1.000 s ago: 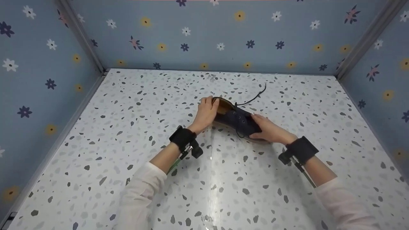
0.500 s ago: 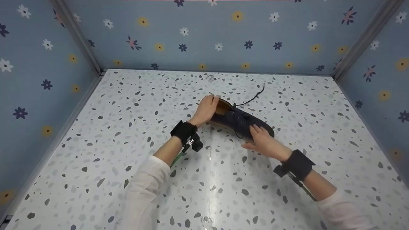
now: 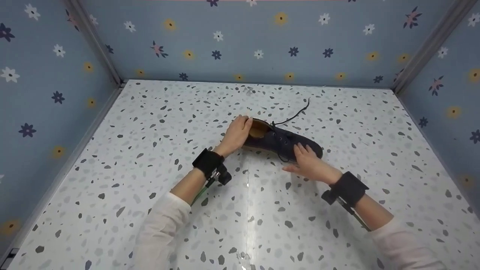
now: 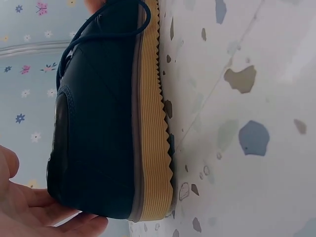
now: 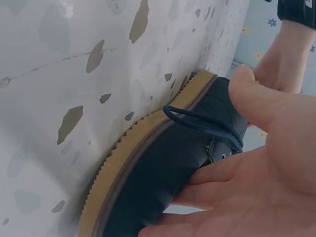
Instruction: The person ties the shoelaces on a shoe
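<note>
A dark navy lace-up shoe (image 3: 296, 144) with a ridged tan sole lies sole-down on the speckled table, toe to the right. At its heel, my left hand (image 3: 236, 133) touches the back with its fingers; in the left wrist view the thumb (image 4: 7, 163) stands apart, above the collar. My right hand (image 3: 311, 165) lays fairly straight fingers on the upper near the toe, thumb off to the near side. One lace (image 3: 298, 114) trails out behind the shoe, and a lace loop (image 5: 197, 123) hangs down the near side. The left fingertips behind the heel are partly hidden in the head view.
The white speckled tabletop (image 3: 210, 225) has a seam (image 3: 247, 210) running toward the person. Blue flowered panels (image 3: 240, 37) enclose it at the back and both sides. Each wrist wears a black strap (image 3: 348, 189) with a small camera.
My right hand has slid back toward the near side, uncovering the toe. The shoe's heel has shifted slightly nearer and left, with the left hand moving along; its thumb has left the opening.
</note>
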`<state>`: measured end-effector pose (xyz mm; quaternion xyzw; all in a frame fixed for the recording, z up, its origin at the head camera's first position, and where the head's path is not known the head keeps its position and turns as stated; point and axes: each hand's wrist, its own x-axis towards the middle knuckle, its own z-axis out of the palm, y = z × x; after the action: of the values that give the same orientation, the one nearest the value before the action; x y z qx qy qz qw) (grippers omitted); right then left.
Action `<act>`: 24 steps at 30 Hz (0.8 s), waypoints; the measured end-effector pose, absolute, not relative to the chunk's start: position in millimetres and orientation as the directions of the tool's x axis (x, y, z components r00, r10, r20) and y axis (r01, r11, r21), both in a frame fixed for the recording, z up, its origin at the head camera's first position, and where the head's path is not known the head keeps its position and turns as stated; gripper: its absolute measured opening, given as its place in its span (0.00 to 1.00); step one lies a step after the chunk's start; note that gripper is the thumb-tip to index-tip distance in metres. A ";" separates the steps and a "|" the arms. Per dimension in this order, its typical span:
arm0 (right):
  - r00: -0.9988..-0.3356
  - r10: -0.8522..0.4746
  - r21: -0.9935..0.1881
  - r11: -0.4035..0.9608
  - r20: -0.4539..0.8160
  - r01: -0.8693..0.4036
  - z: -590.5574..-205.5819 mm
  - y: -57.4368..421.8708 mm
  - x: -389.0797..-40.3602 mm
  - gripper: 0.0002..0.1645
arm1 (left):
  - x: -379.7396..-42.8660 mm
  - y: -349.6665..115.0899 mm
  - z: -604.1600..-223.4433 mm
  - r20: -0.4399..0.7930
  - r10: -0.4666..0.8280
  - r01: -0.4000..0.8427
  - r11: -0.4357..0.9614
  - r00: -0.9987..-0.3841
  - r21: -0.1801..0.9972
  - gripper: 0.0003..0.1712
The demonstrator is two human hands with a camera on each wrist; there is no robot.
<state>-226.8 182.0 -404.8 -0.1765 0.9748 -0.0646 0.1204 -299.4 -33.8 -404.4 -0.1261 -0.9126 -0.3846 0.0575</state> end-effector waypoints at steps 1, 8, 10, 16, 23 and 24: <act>-0.906 -0.368 -0.169 0.926 -0.210 -0.336 -405.7 182.7 -228.5 0.51 | -296.4 -35.1 -404.3 0.210 0.184 0.278 0.673 -0.960 0.685 0.24; -0.869 -0.453 -0.173 0.889 -0.199 -0.424 -409.9 190.8 -241.1 0.51 | -268.5 -43.2 -401.5 0.220 0.202 0.298 0.705 -0.954 0.644 0.27; -0.858 -0.478 -0.170 0.876 -0.189 -0.451 -410.3 193.5 -245.2 0.52 | -261.7 -44.1 -400.3 0.215 0.213 0.302 0.710 -0.953 0.636 0.28; -0.825 -0.543 -0.223 0.833 -0.156 -0.506 -412.5 202.1 -256.0 0.52 | -244.5 -44.4 -399.4 0.204 0.243 0.317 0.715 -0.948 0.623 0.31; -0.850 -0.522 -0.317 0.820 -0.070 -0.477 -415.9 204.1 -254.1 0.49 | -237.0 -47.4 -398.0 0.181 0.248 0.305 0.694 -0.952 0.653 0.31; -0.872 -0.488 -0.346 0.827 -0.048 -0.444 -415.7 202.3 -251.3 0.49 | -238.1 -48.7 -396.9 0.170 0.243 0.294 0.689 -0.955 0.663 0.31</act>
<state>-251.3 202.3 -415.7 -0.2443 0.9533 -0.1643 0.0674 -238.1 -48.7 -396.9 -0.1462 -0.9182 -0.3665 0.0342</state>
